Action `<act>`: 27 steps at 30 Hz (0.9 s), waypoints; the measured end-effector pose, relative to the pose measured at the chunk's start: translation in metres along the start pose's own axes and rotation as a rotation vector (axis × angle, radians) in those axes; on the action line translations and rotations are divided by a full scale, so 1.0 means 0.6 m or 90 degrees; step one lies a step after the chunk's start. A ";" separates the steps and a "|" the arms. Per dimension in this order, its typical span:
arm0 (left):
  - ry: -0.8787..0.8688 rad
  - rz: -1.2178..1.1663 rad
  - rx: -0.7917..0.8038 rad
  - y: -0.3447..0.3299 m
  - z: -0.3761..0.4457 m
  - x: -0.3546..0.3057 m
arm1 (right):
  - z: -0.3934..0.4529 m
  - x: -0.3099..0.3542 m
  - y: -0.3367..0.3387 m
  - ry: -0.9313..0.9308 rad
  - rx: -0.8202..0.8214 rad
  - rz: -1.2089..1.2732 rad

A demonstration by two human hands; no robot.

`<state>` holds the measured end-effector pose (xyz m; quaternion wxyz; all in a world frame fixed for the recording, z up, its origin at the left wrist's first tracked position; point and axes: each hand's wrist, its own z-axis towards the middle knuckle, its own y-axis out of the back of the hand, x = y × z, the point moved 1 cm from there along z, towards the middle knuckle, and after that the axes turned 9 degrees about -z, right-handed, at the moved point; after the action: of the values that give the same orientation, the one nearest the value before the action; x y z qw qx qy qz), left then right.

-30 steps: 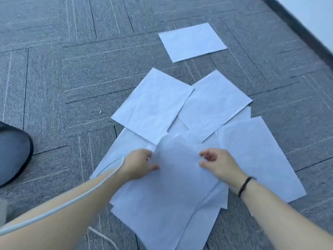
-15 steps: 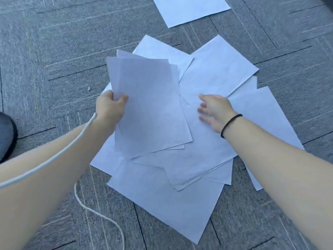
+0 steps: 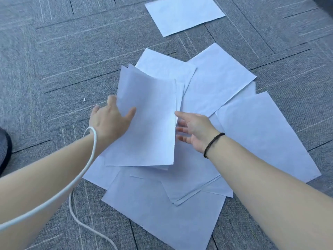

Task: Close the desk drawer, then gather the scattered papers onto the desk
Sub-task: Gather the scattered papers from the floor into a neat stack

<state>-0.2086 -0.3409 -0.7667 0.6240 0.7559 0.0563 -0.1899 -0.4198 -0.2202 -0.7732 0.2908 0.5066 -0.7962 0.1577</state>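
My left hand (image 3: 110, 121) pinches a thin stack of white paper sheets (image 3: 147, 123), thumb on top, lifted clear of the pile. My right hand (image 3: 194, 130), fingers spread and holding nothing, has swung in from the loose sheets to the stack's right edge, probably to square it. So gathering is underway, though no desk is in view. The remaining white sheets (image 3: 252, 127) lie overlapped on the grey carpet-tile floor (image 3: 54, 60), with one separate white sheet (image 3: 183, 14) near the far edge.
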 end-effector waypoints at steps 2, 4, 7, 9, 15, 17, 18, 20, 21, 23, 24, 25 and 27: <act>0.019 -0.041 0.007 0.005 -0.012 -0.014 | 0.002 -0.005 -0.001 0.003 -0.004 -0.051; 0.072 -0.145 0.067 0.004 -0.009 -0.017 | 0.005 -0.008 -0.006 -0.005 0.002 -0.081; 0.151 -0.322 0.112 0.004 0.015 -0.012 | 0.016 0.000 -0.020 -0.021 0.022 -0.117; 0.189 -0.416 0.081 0.009 0.032 -0.014 | 0.029 0.019 -0.030 0.029 -0.023 -0.150; 0.267 -0.606 0.120 0.017 0.092 -0.028 | 0.058 0.074 -0.037 0.103 -0.136 -0.153; 0.257 -0.533 0.137 0.007 0.094 -0.030 | 0.058 0.063 -0.027 0.081 -0.158 -0.079; 0.240 -0.488 0.143 0.002 0.091 -0.033 | 0.057 0.053 -0.012 0.075 -0.207 -0.039; 0.217 -0.441 0.150 -0.004 0.080 -0.044 | 0.053 0.032 0.035 0.081 -0.337 -0.015; 0.209 -0.433 0.149 -0.006 0.077 -0.051 | 0.054 0.032 0.061 0.068 -0.400 -0.010; 0.183 -0.425 0.153 -0.013 0.078 -0.069 | 0.060 0.043 0.112 0.032 -0.461 0.022; 0.166 -0.428 0.161 -0.018 0.081 -0.079 | 0.059 0.060 0.127 0.019 -0.437 0.077; 0.149 -0.436 0.174 -0.021 0.082 -0.093 | 0.060 0.075 0.141 0.019 -0.407 0.135; 0.123 -0.451 0.208 -0.032 0.080 -0.120 | 0.057 0.108 0.153 0.028 -0.349 0.140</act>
<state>-0.2914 -0.3724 -0.7658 0.3829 0.7935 0.3412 -0.3277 -0.5333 -0.2452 -0.7553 0.4151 0.3162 -0.8528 -0.0219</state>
